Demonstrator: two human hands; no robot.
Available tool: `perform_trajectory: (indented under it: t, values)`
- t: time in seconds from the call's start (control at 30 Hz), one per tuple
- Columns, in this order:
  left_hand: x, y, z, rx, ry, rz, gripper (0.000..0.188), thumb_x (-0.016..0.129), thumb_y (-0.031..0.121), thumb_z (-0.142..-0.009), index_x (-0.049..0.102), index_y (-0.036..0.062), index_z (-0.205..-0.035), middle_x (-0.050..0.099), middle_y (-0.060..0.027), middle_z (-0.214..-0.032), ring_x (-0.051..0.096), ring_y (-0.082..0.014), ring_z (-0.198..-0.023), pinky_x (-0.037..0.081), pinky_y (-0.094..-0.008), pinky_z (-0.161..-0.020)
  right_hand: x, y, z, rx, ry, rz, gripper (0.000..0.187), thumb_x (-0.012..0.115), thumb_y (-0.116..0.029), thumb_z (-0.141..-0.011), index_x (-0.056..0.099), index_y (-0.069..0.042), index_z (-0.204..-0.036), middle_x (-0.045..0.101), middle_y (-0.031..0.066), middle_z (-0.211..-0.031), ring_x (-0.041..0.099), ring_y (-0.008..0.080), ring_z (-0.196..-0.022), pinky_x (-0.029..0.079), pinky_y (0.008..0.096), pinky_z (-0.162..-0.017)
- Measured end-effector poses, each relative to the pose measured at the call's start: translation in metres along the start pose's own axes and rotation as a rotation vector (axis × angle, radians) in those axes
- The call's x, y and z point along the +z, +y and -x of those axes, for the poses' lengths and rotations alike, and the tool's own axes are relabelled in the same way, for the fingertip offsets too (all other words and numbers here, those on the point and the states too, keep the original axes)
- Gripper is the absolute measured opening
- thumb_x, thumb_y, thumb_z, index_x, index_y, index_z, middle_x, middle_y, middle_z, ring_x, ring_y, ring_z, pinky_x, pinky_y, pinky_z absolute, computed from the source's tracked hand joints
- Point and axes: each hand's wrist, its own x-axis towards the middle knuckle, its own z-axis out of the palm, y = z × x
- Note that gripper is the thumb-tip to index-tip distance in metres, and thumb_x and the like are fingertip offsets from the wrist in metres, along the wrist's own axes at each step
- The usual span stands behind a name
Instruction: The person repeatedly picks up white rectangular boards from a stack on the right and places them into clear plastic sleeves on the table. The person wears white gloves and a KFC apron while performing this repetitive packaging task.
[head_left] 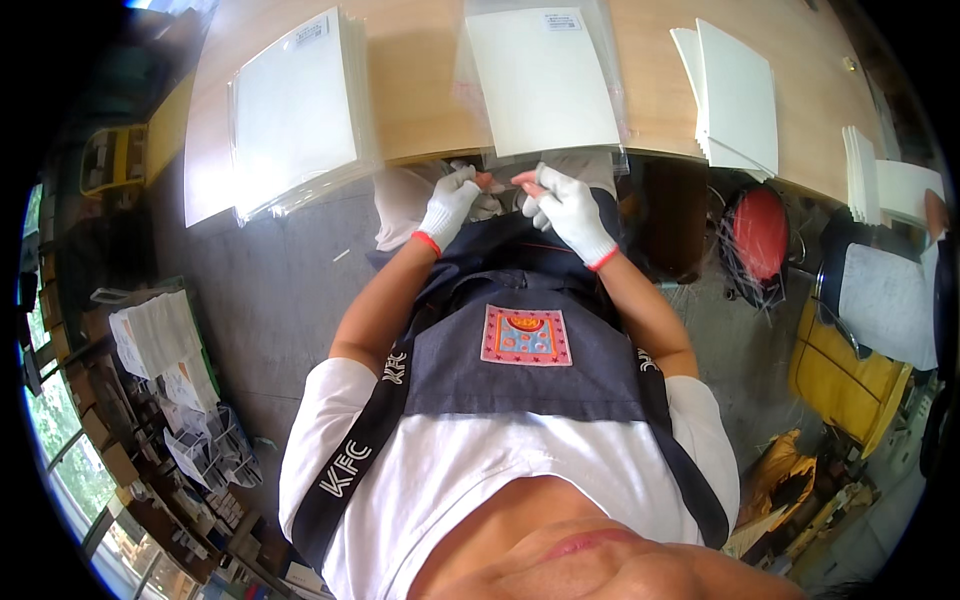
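Left hand, white-gloved with red cuff, centre of frame just below the counter edge; fingers curled, tips pinched on a small reddish strip. Right hand, same glove type, just right of the left; thumb and forefinger closed on a matching reddish piece at the lower edge of the clear sleeve. Both fingertips nearly meeting, the two hands close but not touching. Whether the reddish bits form one strip: cannot tell.

Clear sleeve with white sheet inside, upper centre, flat on the wooden counter, lower end overhanging the edge directly above the hands. Small label at its top.

Stack of bagged white sheets, upper left, overhanging the counter edge. Loose white sheets, upper right, fanned. Further white pile at far right edge.

Dark apron with a square coloured patch below the hands. Red round object on the floor, right of centre. Yellow chair at right. Cluttered shelf at lower left.
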Motion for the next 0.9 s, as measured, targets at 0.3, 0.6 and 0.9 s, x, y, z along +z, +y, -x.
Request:
perform_trajectory:
  t: [0.3, 0.6, 0.9]
  values:
    - [-0.005, 0.007, 0.003, -0.045, -0.076, 0.062, 0.024, 0.048, 0.019, -0.092, 0.055, 0.0016, -0.106, 0.065, -0.0097, -0.089, 0.065, -0.0171, -0.066, 0.054, -0.0253, -0.060, 0.028, 0.015, -0.047, -0.499, 0.121, 1.200, 0.021, 0.057, -0.029, -0.082, 0.047, -0.012, -0.090, 0.061, 0.0071, -0.061, 0.063, 0.0251, -0.057, 0.046, 0.0381, -0.044]
    - [-0.005, 0.019, 0.021, 0.020, 0.035, -0.069, 0.022, 0.049, 0.016, -0.089, 0.054, -0.0036, -0.098, 0.065, -0.0127, -0.089, 0.065, -0.0187, -0.068, 0.054, -0.0270, -0.060, -0.058, 0.042, -0.005, -0.051, 0.227, -0.287, 0.006, 0.058, -0.008, -0.087, 0.052, -0.006, -0.089, 0.061, 0.0041, -0.069, 0.054, 0.0060, -0.051, 0.040, 0.0195, -0.041]
    - [-0.010, 0.014, 0.024, 0.080, 0.009, -0.212, 0.026, 0.050, 0.020, -0.090, 0.057, -0.0029, -0.098, 0.065, -0.0104, -0.080, 0.063, -0.0148, -0.063, 0.051, -0.0232, -0.057, 0.028, 0.020, -0.036, -0.575, 0.133, 0.879, 0.020, 0.060, -0.028, -0.079, 0.055, -0.012, -0.091, 0.063, 0.0074, -0.065, 0.063, 0.0267, -0.061, 0.048, 0.0387, -0.049]
